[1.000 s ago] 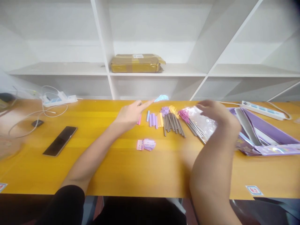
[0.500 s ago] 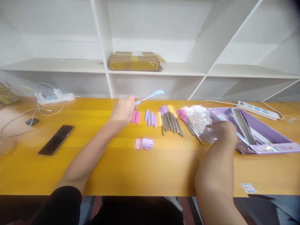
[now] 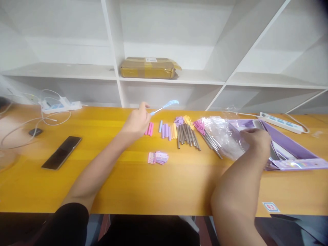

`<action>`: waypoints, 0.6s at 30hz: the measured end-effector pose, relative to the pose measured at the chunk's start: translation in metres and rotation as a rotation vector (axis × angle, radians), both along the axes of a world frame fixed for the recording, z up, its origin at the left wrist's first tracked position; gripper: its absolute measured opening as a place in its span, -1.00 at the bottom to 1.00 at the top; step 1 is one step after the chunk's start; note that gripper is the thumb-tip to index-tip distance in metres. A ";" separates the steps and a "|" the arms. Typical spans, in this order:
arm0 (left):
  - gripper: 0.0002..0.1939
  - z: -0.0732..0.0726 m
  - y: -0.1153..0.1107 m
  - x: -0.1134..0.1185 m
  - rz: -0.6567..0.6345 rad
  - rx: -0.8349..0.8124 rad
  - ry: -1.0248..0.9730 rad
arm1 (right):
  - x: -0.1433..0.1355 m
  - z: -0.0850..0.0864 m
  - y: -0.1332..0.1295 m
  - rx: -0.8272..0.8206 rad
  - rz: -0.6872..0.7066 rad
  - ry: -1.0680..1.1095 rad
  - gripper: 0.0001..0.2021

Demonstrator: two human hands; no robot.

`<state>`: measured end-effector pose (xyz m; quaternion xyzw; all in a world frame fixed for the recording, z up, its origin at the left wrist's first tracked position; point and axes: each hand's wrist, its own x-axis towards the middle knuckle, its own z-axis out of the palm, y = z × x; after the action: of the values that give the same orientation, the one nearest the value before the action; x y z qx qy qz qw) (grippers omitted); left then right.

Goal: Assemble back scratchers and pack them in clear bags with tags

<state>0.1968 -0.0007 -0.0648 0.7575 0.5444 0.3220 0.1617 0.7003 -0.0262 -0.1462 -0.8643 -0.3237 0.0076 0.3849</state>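
Left hand: the person's left hand (image 3: 138,122); grip narrow, closed on the handle end of a light-blue plastic stick with a claw-shaped head and slim silver shaft (image 3: 171,103).
Stick: off the surface (image 3: 179,191), slanting up, head beyond the tubes.
Right hand: the person's right hand (image 3: 257,139), over the near-left part of an open purple box (image 3: 287,139), by a crumpled clear plastic bag (image 3: 222,136); fingers bent, cannot tell whether the grip holds anything.
Tubes: short pink tubes (image 3: 151,128), one short blue tube (image 3: 160,126), short purple tubes (image 3: 166,131), short yellow tubes (image 3: 174,131); lying loose, grouped by colour.
Claws: purple claw heads (image 3: 179,120), yellow claw heads (image 3: 189,122), pink claw heads (image 3: 199,126), all on bare metal shafts (image 3: 189,135).
Progress: colour groups laid out; blue stick handled, shafts of the other colours without coloured sleeves.
Cards: small pink-and-purple cards (image 3: 158,158), nearer the person.
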 end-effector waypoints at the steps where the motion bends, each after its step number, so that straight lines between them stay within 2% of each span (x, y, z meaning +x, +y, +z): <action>1: -0.60 0.000 -0.001 0.000 -0.009 0.012 -0.012 | -0.004 0.005 0.000 0.005 -0.029 0.031 -0.72; 4: -0.55 0.000 -0.006 0.001 -0.078 0.070 -0.028 | -0.019 0.022 0.002 0.074 -0.025 0.132 -0.80; 7: -0.53 -0.002 -0.006 0.001 -0.157 0.104 -0.004 | -0.043 0.044 0.006 0.232 0.088 0.204 -0.89; 9: -0.60 -0.005 -0.003 0.000 -0.171 0.097 0.019 | -0.063 0.061 0.005 0.341 0.165 0.225 -0.91; 14: -0.74 -0.014 0.006 0.003 -0.169 -0.004 -0.108 | -0.122 0.101 -0.004 0.597 0.521 0.379 -0.85; 18: -0.68 -0.015 0.001 0.007 -0.301 -0.044 -0.235 | -0.177 0.115 -0.003 0.629 0.806 0.441 -0.80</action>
<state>0.2038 0.0005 -0.0801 0.7837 0.4095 0.3684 0.2870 0.5236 -0.0292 -0.0316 -0.4936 -0.5270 0.2382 0.6495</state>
